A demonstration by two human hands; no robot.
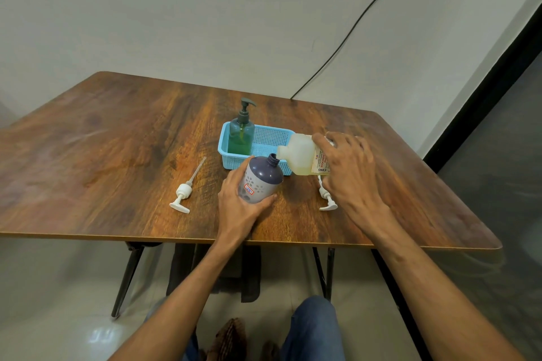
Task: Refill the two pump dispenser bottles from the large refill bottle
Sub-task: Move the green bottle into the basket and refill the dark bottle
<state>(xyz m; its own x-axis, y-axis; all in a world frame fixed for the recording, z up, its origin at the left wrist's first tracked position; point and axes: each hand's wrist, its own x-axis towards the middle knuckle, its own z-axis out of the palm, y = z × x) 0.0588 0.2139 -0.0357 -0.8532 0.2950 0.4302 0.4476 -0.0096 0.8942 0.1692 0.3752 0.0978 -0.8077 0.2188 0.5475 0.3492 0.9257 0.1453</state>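
Observation:
My left hand (240, 199) grips a grey-and-purple dispenser bottle (262, 179), uncapped and tilted to the right above the table. My right hand (349, 164) holds the large translucent refill bottle (299, 154) on its side, its neck at the mouth of the grey bottle. A green pump bottle (241, 133), pump fitted, stands upright in the left end of a blue basket (272, 138). One white pump head (183, 192) lies on the table to the left. A second white pump head (327, 199) lies under my right hand, partly hidden.
The brown wooden table (117, 141) stands against a pale wall, with its front edge near my knees. A black cable (352, 29) runs down the wall behind the table. A dark glass panel (498, 141) is on the right.

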